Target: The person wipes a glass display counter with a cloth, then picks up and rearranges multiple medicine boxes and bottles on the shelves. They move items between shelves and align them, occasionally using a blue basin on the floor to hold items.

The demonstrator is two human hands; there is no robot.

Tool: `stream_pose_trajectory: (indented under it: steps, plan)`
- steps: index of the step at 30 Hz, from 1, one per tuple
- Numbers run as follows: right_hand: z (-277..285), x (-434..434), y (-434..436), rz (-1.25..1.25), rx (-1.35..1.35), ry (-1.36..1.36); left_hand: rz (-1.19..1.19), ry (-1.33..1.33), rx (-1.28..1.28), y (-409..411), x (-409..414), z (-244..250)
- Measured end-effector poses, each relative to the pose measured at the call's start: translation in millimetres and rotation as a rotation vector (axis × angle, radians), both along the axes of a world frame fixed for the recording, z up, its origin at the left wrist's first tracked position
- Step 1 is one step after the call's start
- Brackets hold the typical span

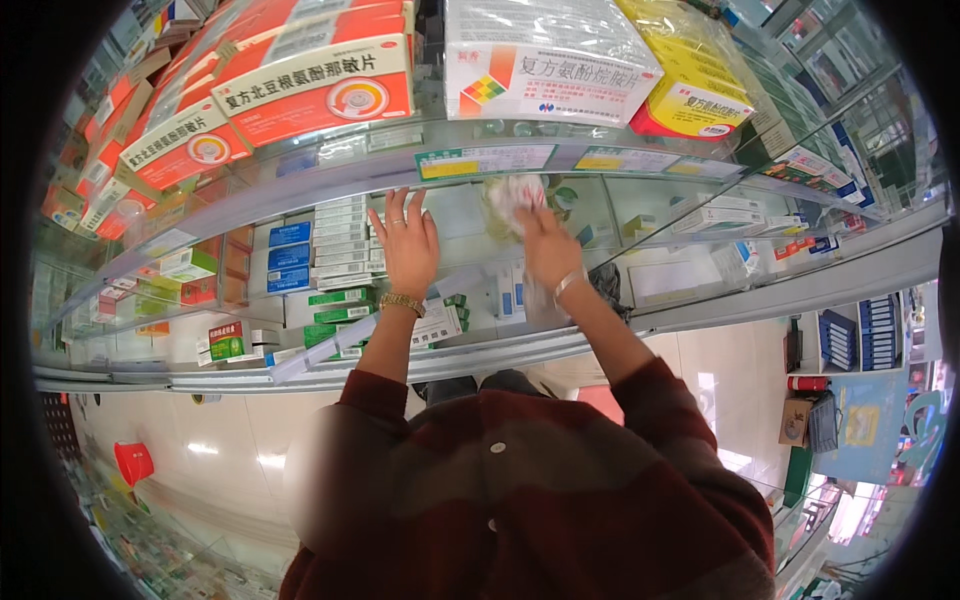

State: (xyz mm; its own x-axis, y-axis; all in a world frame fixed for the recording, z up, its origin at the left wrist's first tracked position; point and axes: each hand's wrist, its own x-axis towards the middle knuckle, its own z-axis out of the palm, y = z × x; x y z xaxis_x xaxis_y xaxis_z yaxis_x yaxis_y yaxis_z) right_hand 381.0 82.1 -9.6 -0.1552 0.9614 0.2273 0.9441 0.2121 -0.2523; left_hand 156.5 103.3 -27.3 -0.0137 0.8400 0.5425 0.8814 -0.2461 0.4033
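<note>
My right hand (549, 246) grips a crumpled white plastic bag or wrapper (517, 196) with red print; it is blurred, so its contents cannot be made out. Beyond it run the shelf-edge price labels (487, 161). My left hand (411, 251), wearing a ring and a gold-coloured watch (403, 302), holds nothing. Its fingers are spread, with the tips near the front edge of the glass shelf (300, 187). Left of that hand stand a stack of white medicine boxes (341, 244) and blue boxes (289, 256). Green-and-white boxes (339, 313) lie below them.
Large orange-and-white medicine cartons (322, 97), a film-wrapped white pack (551, 82) and yellow-and-red boxes (697, 109) stand on the upper glass. A metal rail (225, 381) borders the cabinet on my side. Behind me are a red bucket (133, 463) and blue binders (877, 334).
</note>
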Motion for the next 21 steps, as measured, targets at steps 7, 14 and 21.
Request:
stream_pose_trajectory:
  steps: [7,14,21]
  plan:
    - [44,30,-58,0.207,-0.155,0.072,0.035,-0.056,0.014,2,-1,-2]
    - [-3,70,7,-0.105,0.009,-0.261,0.016,0.049,-0.036,2,4,-2]
    - [-4,70,105,-0.136,-0.145,-0.265,-0.006,0.097,-0.087,0,3,-2]
